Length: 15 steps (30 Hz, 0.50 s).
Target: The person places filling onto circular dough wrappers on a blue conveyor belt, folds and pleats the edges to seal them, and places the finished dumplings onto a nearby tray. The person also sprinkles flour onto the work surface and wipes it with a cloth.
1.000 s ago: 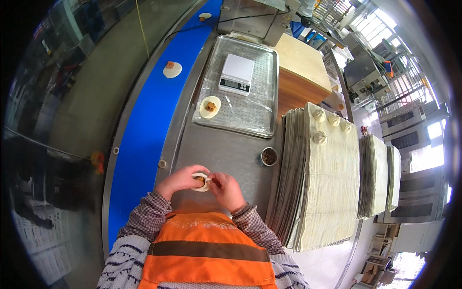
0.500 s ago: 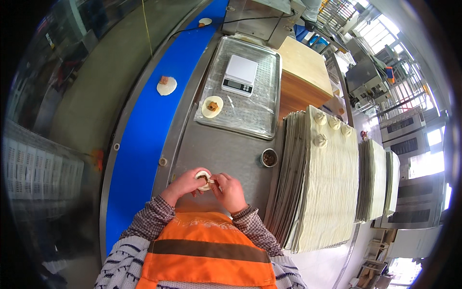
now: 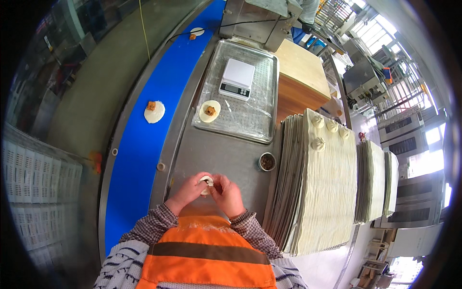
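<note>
Between my two hands is a filled bun (image 3: 206, 185), a white dough wrapper gathered around a dark filling with a small opening on top. My left hand (image 3: 191, 190) cups it from the left, fingers closed around the dough. My right hand (image 3: 226, 194) pinches the wrapper's rim from the other side. On the tray ahead lies a flat dough round with brown filling (image 3: 210, 111). Two more topped rounds ride the blue belt: a nearer dough round (image 3: 154, 113) and a farther dough round (image 3: 197, 32).
A steel tray (image 3: 262, 127) bears a white kitchen scale (image 3: 237, 78). A small cup of dark filling (image 3: 267, 162) stands to the right, beside cloth-covered stacked trays (image 3: 325, 202) with several pleated buns (image 3: 318, 144). The blue conveyor belt (image 3: 132, 178) runs along my left.
The dough rounds on the belt have moved nearer to me. In my hands the wrapper's opening has drawn smaller, hiding more filling.
</note>
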Each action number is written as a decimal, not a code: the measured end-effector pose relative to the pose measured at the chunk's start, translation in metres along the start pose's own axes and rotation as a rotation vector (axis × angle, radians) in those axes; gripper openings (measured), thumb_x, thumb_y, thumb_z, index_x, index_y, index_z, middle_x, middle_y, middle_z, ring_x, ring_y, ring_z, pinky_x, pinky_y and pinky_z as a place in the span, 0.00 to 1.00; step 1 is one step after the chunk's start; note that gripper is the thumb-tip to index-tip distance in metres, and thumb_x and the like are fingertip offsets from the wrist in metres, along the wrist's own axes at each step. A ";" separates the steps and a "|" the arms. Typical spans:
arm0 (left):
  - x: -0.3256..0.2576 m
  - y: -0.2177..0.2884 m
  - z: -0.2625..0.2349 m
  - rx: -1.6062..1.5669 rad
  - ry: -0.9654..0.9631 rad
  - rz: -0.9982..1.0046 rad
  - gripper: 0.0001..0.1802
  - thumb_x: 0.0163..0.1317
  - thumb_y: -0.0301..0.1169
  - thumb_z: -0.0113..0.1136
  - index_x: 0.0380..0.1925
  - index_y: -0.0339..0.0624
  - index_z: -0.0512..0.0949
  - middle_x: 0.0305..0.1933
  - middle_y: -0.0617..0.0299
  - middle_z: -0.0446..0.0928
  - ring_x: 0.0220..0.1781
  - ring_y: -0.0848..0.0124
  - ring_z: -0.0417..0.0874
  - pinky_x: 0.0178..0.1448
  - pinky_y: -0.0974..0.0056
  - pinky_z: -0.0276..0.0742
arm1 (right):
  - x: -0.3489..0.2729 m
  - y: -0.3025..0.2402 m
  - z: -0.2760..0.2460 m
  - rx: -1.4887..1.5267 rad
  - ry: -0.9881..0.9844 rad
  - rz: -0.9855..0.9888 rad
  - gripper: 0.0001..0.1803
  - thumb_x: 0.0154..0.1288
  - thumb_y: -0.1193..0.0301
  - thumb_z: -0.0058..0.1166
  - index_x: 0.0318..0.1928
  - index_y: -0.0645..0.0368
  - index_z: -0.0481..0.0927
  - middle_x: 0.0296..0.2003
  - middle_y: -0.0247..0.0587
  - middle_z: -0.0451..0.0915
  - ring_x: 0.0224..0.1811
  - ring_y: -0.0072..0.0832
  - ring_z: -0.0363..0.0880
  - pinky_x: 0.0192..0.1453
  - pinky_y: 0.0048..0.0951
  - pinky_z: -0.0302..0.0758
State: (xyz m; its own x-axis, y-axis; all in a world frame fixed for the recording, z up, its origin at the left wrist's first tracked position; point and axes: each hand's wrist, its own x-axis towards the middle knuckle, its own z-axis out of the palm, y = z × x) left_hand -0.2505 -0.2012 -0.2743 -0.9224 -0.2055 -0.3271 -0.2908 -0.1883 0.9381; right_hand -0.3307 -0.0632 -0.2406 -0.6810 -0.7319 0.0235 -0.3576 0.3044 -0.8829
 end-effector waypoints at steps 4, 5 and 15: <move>0.004 0.005 -0.006 0.125 -0.054 0.135 0.15 0.64 0.27 0.44 0.49 0.38 0.71 0.45 0.59 0.75 0.42 0.73 0.77 0.42 0.65 0.78 | 0.001 -0.003 0.000 -0.010 0.030 -0.022 0.10 0.55 0.78 0.55 0.40 0.63 0.75 0.28 0.47 0.79 0.26 0.33 0.80 0.32 0.29 0.75; 0.006 0.007 -0.009 -0.030 -0.079 0.148 0.15 0.66 0.29 0.43 0.51 0.38 0.70 0.47 0.59 0.74 0.43 0.73 0.77 0.43 0.65 0.78 | 0.001 -0.004 0.000 0.028 0.043 -0.006 0.10 0.56 0.78 0.54 0.40 0.64 0.75 0.28 0.46 0.79 0.27 0.31 0.80 0.32 0.28 0.75; 0.010 0.000 0.008 -0.504 0.184 0.125 0.21 0.70 0.48 0.39 0.43 0.43 0.72 0.32 0.67 0.74 0.28 0.80 0.74 0.24 0.74 0.67 | 0.015 -0.009 -0.009 -0.305 0.117 -0.345 0.09 0.56 0.78 0.56 0.38 0.64 0.74 0.29 0.42 0.78 0.27 0.32 0.79 0.29 0.27 0.74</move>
State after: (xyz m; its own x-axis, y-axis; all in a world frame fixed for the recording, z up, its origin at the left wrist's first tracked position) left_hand -0.2619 -0.1957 -0.2767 -0.8692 -0.4120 -0.2734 0.0180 -0.5789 0.8152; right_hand -0.3436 -0.0715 -0.2276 -0.5506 -0.7533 0.3597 -0.7350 0.2332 -0.6367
